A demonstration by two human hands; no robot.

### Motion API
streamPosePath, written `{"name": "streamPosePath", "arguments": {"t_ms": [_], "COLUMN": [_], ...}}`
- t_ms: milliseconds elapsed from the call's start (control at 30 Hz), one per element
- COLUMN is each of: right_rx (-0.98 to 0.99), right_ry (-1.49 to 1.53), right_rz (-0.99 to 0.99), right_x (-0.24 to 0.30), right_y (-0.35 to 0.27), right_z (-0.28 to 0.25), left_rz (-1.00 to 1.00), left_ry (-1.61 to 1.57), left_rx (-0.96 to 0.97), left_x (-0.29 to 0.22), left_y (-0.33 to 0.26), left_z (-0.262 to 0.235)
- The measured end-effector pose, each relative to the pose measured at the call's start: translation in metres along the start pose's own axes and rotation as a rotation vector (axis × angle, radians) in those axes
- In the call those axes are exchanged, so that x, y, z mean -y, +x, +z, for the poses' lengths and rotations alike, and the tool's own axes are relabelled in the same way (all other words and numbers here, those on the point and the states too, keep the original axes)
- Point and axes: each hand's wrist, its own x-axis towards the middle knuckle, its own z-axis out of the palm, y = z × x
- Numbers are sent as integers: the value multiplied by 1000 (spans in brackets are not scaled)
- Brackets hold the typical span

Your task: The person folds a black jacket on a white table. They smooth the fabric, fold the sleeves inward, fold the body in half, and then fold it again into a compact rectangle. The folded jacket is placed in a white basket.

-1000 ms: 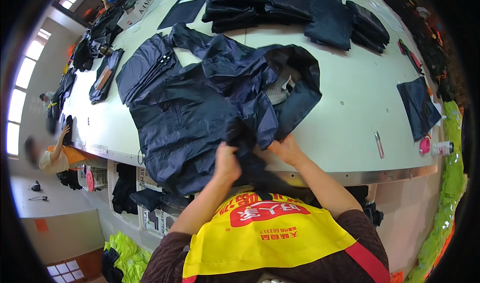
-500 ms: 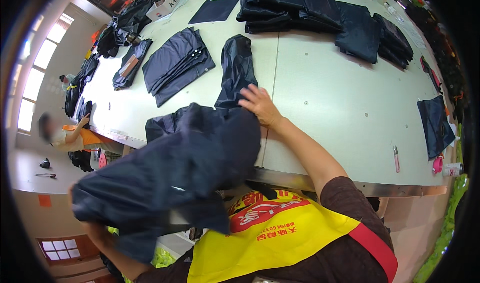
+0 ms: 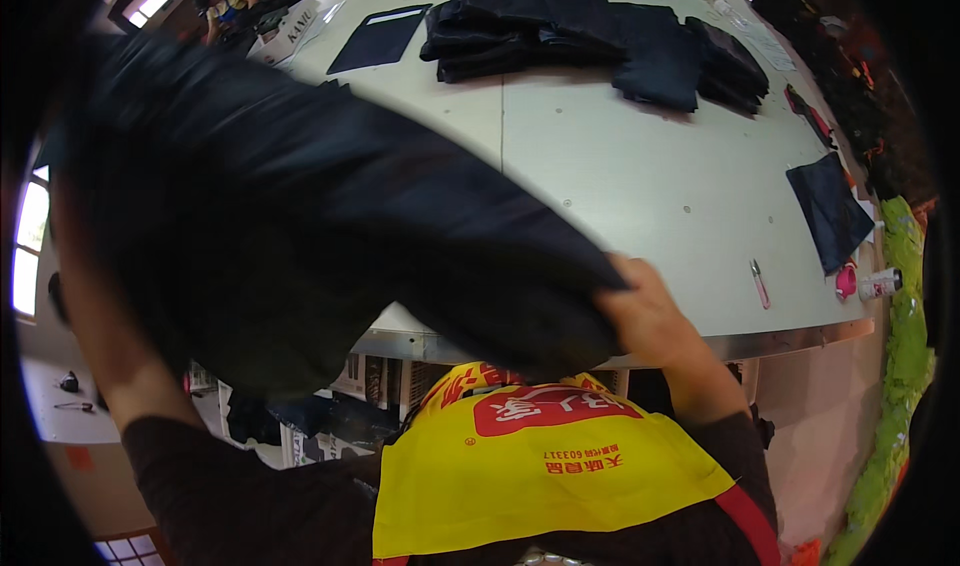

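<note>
Head view: dark navy garment (image 3: 300, 236), blurred, held up above the near left edge of the white table (image 3: 640, 186). Right hand (image 3: 645, 311) pinches its lower right corner at the near edge. Left hand hidden behind cloth; grip cannot be told. Folded dark garments (image 3: 560, 26) along the far edge.

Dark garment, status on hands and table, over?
Right hand grips dark garment, lifted and blurred. Left hand hidden behind it. Folded stacks lie far across table.

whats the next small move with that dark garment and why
Probably lower the dark garment onto the bare white table: it is lifted and blurred across the view, the right hand grips its edge at the table's near rim, and the left hand is hidden behind it.
</note>
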Motion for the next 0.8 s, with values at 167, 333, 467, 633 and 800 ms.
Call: {"name": "streamPosePath", "arguments": {"t_ms": [167, 333, 467, 633, 800], "right_rx": [-690, -746, -852, -834, -907], "right_ry": [-52, -604, -1191, -1523, -1393], "right_rz": [74, 499, 395, 694, 916], "right_x": [-129, -218, -241, -297, -233], "right_y": [-33, -76, -113, -139, -70], "right_z": [-60, -111, -157, -247, -282], "left_rz": [455, 572, 485, 157, -228], "left_ry": [-405, -867, -734, -212, -87], "left_rx": [-209, 198, 784, 1097, 1134], "left_x": [-228, -312, -230, -129, -87], "left_y": [-56, -296, -450, -538, -563], "left_z": [57, 98, 62, 20, 8]}}
